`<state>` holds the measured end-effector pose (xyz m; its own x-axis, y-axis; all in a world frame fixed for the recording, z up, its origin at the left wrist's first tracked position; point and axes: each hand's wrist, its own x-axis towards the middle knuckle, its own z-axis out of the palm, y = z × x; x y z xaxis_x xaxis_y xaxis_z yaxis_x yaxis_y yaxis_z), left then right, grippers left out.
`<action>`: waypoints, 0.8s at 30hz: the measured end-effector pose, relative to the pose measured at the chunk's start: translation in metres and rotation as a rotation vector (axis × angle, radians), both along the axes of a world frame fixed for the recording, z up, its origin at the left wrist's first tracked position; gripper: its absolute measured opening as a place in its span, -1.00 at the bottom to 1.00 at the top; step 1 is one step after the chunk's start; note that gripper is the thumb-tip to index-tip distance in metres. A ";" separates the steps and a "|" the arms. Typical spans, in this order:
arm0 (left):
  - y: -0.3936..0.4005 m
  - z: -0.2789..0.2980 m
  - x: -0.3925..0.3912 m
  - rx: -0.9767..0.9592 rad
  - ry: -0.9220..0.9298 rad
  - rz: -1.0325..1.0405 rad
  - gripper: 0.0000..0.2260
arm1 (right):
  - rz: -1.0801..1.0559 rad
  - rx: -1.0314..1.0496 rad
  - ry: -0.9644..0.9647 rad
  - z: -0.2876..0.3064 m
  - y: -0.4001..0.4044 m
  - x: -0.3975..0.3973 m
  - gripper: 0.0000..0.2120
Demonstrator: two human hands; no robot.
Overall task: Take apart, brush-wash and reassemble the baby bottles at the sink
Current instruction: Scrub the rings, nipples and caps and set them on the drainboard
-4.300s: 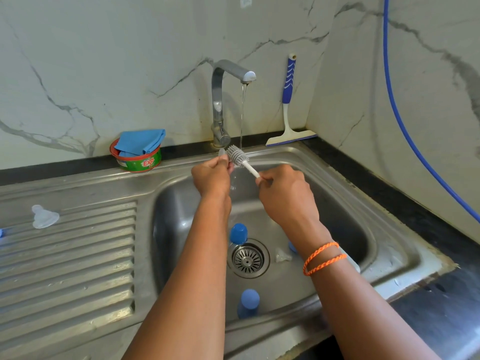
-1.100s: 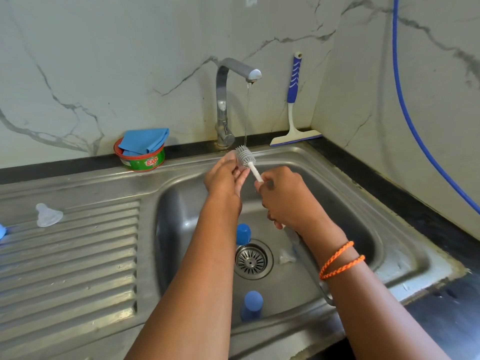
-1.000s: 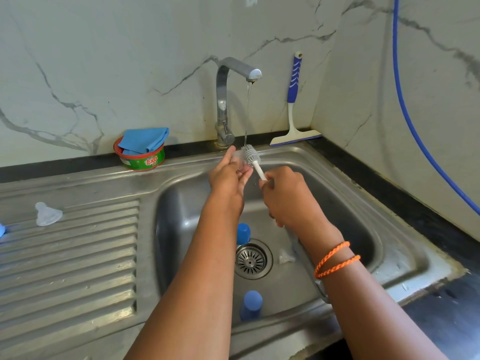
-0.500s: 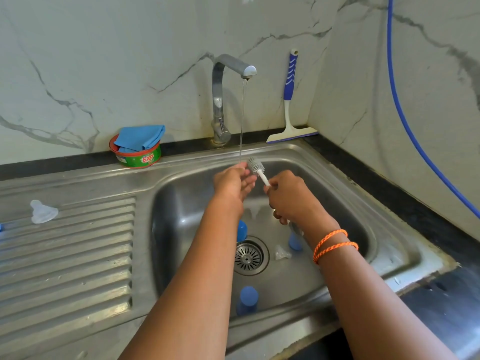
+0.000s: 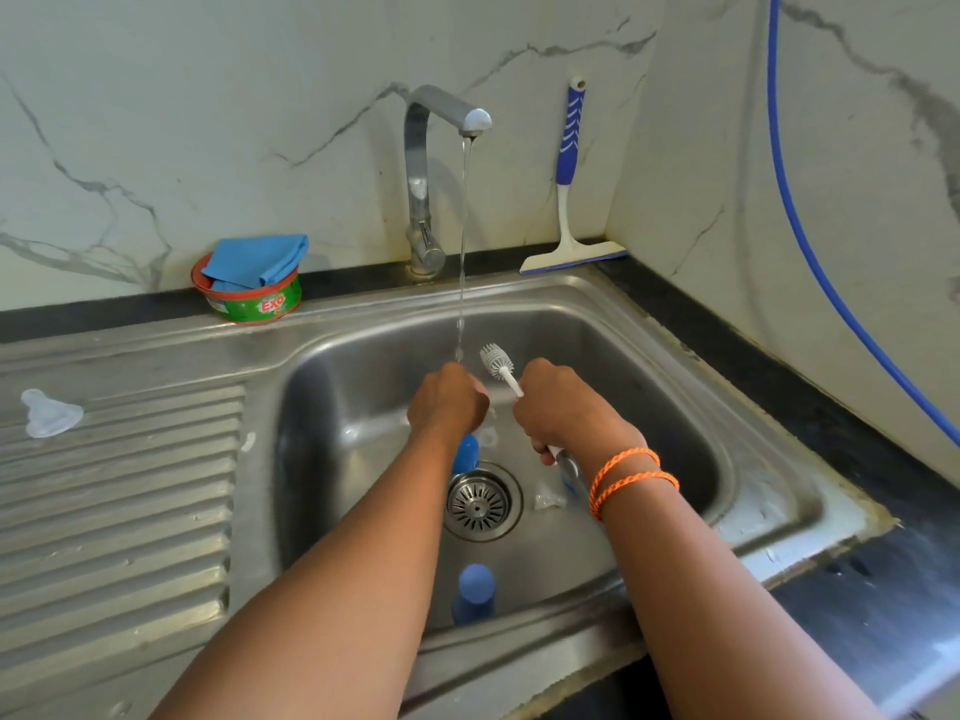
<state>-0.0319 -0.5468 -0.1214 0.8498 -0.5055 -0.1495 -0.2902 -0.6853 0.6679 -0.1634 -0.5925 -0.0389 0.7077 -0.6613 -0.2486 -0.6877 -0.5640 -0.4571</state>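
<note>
Right hand (image 5: 566,405) grips one brush (image 5: 497,362); two blue caps (image 5: 475,584) below

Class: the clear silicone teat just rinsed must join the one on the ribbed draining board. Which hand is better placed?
Left hand: it is nearer the draining board; the right hand grips the white brush.
</note>
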 end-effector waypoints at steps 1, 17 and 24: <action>-0.006 -0.001 0.000 0.057 -0.023 -0.034 -0.77 | 0.000 -0.004 -0.001 0.001 0.000 0.000 -0.91; -0.032 0.001 0.031 -0.618 0.754 0.273 -0.95 | -0.034 -0.124 -0.093 0.011 -0.001 0.003 -0.73; 0.022 0.057 0.029 -1.188 1.064 0.383 -0.79 | 0.007 -0.227 -0.314 0.007 0.002 0.010 -0.87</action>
